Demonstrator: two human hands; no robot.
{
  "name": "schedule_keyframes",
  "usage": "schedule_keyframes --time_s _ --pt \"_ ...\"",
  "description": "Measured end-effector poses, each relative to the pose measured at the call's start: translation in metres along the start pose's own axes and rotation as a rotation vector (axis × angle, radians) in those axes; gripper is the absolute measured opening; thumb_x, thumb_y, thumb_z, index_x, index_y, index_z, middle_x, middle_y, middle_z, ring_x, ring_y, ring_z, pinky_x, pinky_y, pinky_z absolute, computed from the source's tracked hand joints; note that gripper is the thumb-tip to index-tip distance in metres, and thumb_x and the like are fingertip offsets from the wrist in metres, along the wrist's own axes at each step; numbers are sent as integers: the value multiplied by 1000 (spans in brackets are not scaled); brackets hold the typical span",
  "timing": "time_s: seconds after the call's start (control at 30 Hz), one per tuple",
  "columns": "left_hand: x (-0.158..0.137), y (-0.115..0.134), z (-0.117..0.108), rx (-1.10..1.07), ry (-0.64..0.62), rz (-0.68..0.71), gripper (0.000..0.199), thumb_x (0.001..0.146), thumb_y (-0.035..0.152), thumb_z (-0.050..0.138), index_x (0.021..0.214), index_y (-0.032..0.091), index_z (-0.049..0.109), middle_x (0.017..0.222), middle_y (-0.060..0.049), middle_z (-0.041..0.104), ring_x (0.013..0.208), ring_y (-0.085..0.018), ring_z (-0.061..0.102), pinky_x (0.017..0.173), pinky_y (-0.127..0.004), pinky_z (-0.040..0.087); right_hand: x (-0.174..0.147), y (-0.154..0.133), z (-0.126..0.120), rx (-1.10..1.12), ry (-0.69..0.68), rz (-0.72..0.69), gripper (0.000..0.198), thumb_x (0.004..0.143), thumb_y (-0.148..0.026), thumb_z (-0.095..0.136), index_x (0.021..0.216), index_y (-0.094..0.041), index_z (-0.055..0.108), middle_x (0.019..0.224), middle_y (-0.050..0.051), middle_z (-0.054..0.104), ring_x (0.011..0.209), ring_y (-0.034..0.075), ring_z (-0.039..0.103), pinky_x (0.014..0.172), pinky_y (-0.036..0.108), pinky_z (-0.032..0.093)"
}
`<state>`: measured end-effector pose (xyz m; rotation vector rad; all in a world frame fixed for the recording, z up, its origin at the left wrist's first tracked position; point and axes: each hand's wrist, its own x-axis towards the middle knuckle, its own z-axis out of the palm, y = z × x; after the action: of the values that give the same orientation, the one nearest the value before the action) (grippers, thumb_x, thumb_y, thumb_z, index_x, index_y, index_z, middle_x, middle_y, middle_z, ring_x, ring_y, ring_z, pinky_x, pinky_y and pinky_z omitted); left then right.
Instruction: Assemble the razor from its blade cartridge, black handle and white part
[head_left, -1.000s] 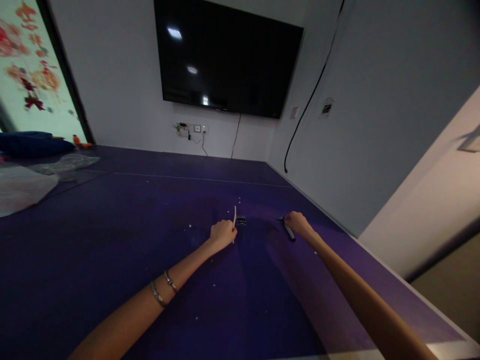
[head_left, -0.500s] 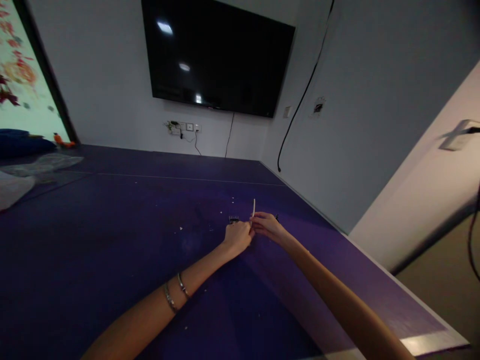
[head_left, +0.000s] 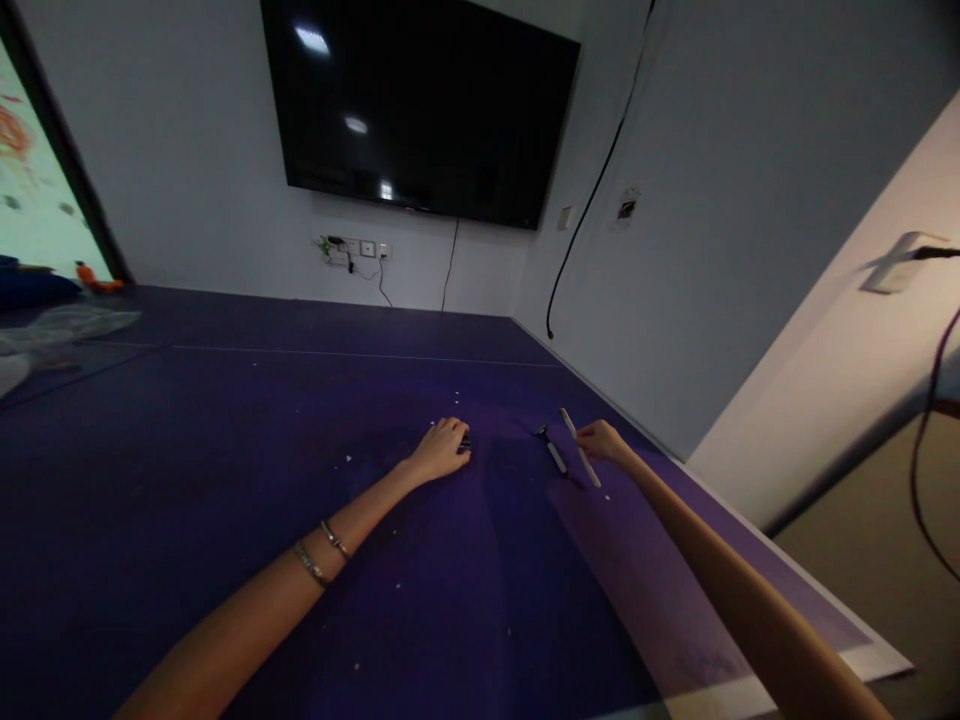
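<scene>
My right hand (head_left: 602, 442) pinches a thin pale stick (head_left: 589, 467) about its middle, tilted just over the purple surface. Left of the stick lies a razor (head_left: 556, 457) with a dark head and a grey and black handle, touched by neither hand. Farther left, my left hand (head_left: 441, 450) rests on the surface with its fingers curled over a small dark object (head_left: 465, 440). Most of that object is hidden under the fingers, so its kind cannot be made out.
Small white scraps (head_left: 348, 458) are scattered over the purple table (head_left: 262, 450). Clear plastic sheeting (head_left: 71, 325) and an orange item (head_left: 96, 278) lie at the far left. A black cable (head_left: 581, 220) hangs by the right wall. A television (head_left: 427, 110) hangs behind.
My hands were together at the pale stick and have parted. My right hand has carried the stick to the right, uncovering the razor. My left hand has moved left onto the small dark object.
</scene>
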<state>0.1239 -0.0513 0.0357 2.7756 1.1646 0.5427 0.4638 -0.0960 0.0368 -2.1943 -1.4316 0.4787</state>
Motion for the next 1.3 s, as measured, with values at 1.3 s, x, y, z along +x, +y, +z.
schedule_keyframes --time_s 1.3 --pt "-2 34 7 -499 109 356 57 71 33 65 122 17 44 127 -13 44 117 -23 43 99 -38 35 -68 -104 25 -317 -261 -827 50 63 -39 68 109 -19 59 100 8 59 90 21 55 78 30 42"
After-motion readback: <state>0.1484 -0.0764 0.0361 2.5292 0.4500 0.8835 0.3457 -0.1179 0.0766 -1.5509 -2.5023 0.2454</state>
